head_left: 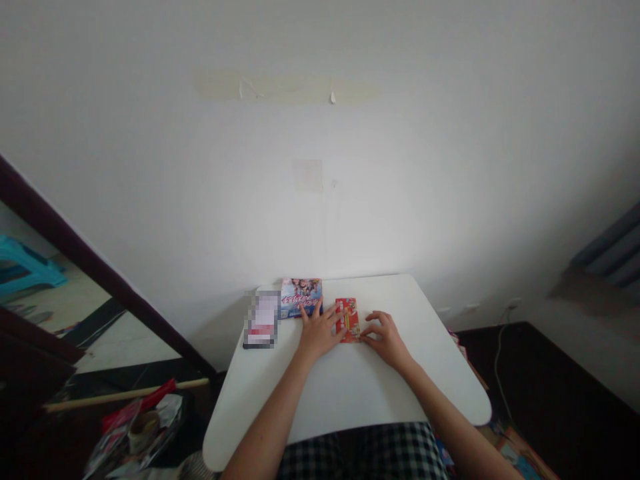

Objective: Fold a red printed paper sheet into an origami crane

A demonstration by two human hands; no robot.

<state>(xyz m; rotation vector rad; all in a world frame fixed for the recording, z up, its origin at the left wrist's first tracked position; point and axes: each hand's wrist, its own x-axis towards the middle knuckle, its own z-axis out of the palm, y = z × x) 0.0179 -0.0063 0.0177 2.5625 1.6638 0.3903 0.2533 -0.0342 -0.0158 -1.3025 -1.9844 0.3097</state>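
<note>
A small red printed packet (352,320) lies flat on the white table (360,393). My left hand (319,331) is spread out, its fingers lying across the packet's left side and over the lower edge of a blue picture booklet (301,290). On the other side, my right hand (389,341) is bent in, thumb and forefinger closed together at the packet's lower right corner. Left of the booklet, partly blurred out, is a phone-like flat object (263,320) with a dark edge.
The table's far edge meets a white wall (400,167) with old tape marks. On the left are a dark-framed mirror or opening (100,267) and a bag of odds and ends (145,427) on the floor. A white cable (497,360) hangs at the right.
</note>
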